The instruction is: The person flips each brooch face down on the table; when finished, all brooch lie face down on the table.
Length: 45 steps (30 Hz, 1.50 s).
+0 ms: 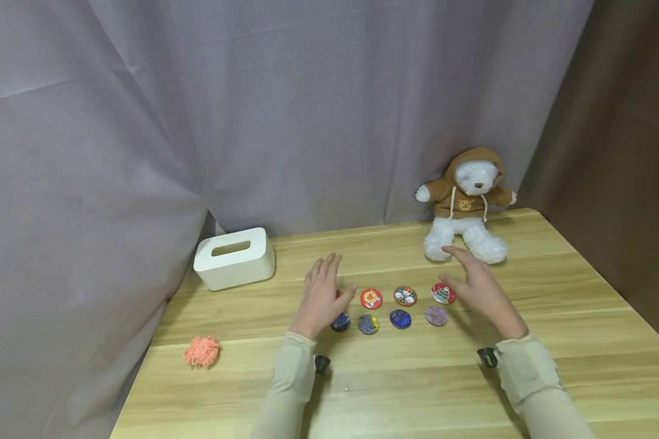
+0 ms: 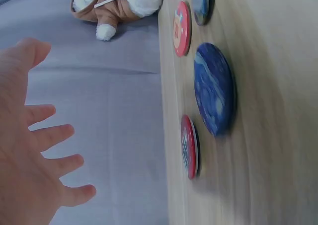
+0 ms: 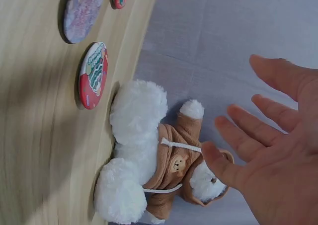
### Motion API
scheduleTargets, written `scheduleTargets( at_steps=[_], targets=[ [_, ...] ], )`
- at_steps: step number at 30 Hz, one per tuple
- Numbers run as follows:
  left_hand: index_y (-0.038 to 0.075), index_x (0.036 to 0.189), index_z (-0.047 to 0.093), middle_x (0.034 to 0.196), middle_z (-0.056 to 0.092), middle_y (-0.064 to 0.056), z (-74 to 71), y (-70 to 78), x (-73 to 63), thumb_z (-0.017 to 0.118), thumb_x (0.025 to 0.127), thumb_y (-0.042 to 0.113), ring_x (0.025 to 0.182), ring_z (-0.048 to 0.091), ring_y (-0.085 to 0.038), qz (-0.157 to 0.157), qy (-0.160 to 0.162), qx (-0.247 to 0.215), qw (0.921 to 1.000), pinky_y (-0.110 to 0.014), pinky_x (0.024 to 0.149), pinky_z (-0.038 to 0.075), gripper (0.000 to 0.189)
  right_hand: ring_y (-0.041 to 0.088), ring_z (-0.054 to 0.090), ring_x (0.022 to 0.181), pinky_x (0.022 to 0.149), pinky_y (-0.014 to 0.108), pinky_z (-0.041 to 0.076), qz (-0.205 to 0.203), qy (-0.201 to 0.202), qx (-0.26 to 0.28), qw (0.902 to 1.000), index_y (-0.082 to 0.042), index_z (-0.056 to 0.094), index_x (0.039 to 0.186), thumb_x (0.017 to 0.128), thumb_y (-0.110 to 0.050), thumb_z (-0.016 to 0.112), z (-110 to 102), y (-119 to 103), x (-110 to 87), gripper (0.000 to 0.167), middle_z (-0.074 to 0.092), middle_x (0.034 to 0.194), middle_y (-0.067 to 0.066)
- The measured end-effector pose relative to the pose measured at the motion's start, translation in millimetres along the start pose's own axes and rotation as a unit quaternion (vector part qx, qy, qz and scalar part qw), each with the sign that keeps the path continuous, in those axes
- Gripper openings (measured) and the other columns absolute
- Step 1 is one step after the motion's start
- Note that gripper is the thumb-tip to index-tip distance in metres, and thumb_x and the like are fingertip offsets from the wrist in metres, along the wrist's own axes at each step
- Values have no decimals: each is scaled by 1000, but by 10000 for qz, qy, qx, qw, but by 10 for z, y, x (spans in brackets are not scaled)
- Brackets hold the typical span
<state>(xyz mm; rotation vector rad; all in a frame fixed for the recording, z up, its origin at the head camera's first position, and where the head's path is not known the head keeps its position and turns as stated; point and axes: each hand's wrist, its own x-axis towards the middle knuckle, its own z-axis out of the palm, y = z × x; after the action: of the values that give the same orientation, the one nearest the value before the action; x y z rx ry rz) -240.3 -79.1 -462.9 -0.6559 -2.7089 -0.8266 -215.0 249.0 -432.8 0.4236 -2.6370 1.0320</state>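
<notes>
Two rows of round badges lie on the wooden table. In the back row are a red badge with a gold centre, a green-and-red badge and a red badge with a green tree. The front row has a dark blue swirl badge, a grey-yellow badge, a blue badge and a purple badge. My left hand hovers over the left end, partly hiding a red badge. Above the right end, my right hand is held with fingers spread. Both hands are empty.
A white teddy bear in a brown hoodie sits at the back right. At the back left stands a white tissue box. A coral yarn bundle lies at the left. Grey curtain hangs behind the table.
</notes>
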Motion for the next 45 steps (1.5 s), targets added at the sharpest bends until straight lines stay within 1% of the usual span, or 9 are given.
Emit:
scheduleTargets(
  at_steps=[5,11,14,17,23,31,34,40,45],
  targets=[
    [2,155,33,159,34,-20,37,54,68,60,98,40,145,27,-46,72,5,-152,9999,-66,111,22,74,57,42,129,104,68,31,36,146,-13,9999,7,50,141,84,1,76,-43,4,1,63,47,142,36],
    [4,156,31,160,33,-18,136,172,167,56,99,44,146,27,-44,60,-182,-218,9996,-65,112,24,74,53,56,117,100,64,38,-124,351,-160,9992,8,60,128,79,12,74,-87,5,22,52,63,123,31],
    [5,156,31,160,33,-17,199,242,194,57,99,43,145,28,-45,79,-262,-236,9993,-64,112,25,73,51,59,111,98,64,38,-121,339,-159,9992,8,62,124,79,13,73,-106,-1,26,47,68,115,29],
    [5,155,32,159,35,-17,253,302,223,58,98,41,145,29,-44,174,-249,-252,9992,-63,112,26,73,51,60,109,98,64,37,-65,233,-174,9996,8,64,122,80,11,74,-125,3,27,44,69,113,28],
    [4,155,33,157,39,-15,329,410,351,59,98,42,144,32,-41,393,-222,-210,9988,-58,113,27,73,50,59,109,97,63,37,-86,198,-130,9997,8,65,119,80,10,74,-154,53,36,39,69,112,28],
    [7,156,33,156,41,-12,446,555,484,59,97,43,145,32,-36,429,-343,-367,9978,-54,116,25,74,51,58,111,97,64,37,78,35,-1,10000,11,63,120,83,5,75,-225,88,36,39,66,116,31],
    [9,155,35,155,44,-11,489,596,506,60,98,42,143,35,-34,439,-437,-409,9972,-53,115,26,71,51,57,113,98,63,37,203,-69,-1,9998,11,63,122,84,3,75,-245,90,29,40,65,118,31],
    [13,150,46,148,53,-5,564,676,565,61,97,39,138,43,-29,427,-711,-351,9959,-50,113,30,61,52,56,115,98,63,38,354,-349,-131,9987,11,61,124,84,-1,76,-247,129,18,44,63,122,31],
    [14,148,49,146,55,-6,647,777,621,63,94,33,136,45,-30,428,-927,-332,9942,-48,111,33,59,52,55,115,98,64,39,456,-485,-108,9977,10,60,126,84,-1,75,-236,164,2,46,63,122,31]
  ],
)
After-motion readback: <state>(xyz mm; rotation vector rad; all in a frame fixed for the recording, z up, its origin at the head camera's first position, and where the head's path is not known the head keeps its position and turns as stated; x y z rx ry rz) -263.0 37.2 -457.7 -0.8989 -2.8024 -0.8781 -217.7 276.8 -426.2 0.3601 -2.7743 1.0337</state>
